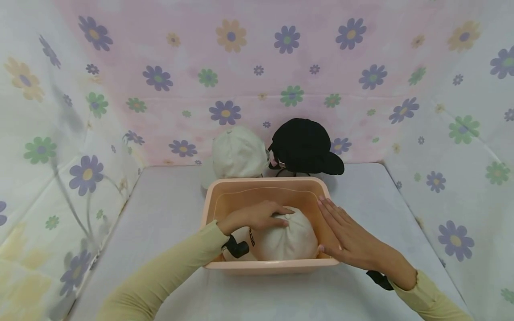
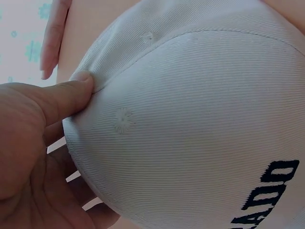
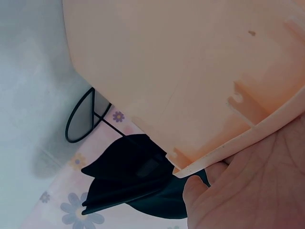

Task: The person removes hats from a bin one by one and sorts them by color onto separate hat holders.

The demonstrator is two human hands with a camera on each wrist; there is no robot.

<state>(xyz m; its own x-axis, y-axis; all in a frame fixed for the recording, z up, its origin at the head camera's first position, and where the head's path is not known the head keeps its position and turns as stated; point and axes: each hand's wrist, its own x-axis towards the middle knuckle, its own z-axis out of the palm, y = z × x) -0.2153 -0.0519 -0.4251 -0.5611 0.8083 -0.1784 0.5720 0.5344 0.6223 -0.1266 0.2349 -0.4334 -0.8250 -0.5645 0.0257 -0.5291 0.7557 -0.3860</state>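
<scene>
An off-white baseball cap point(image 1: 297, 236) with dark lettering on its front sits inside a peach plastic basin point(image 1: 273, 265). My left hand point(image 1: 261, 215) pinches the crown of this cap near its top button. In the left wrist view the thumb point(image 2: 71, 98) lies on the ribbed fabric, with the other fingers behind the cap's edge. Over at the basin's right side, my right hand point(image 1: 355, 240) rests on the rim with its fingers straight. Its palm point(image 3: 257, 186) lies along the outside of the rim in the right wrist view.
Behind the basin stand a white cap point(image 1: 238, 151) and a black cap point(image 1: 301, 145), the black one on a thin wire stand point(image 3: 71, 117). All are on a pale table point(image 1: 168, 200), enclosed by flower-patterned cloth walls point(image 1: 257, 53).
</scene>
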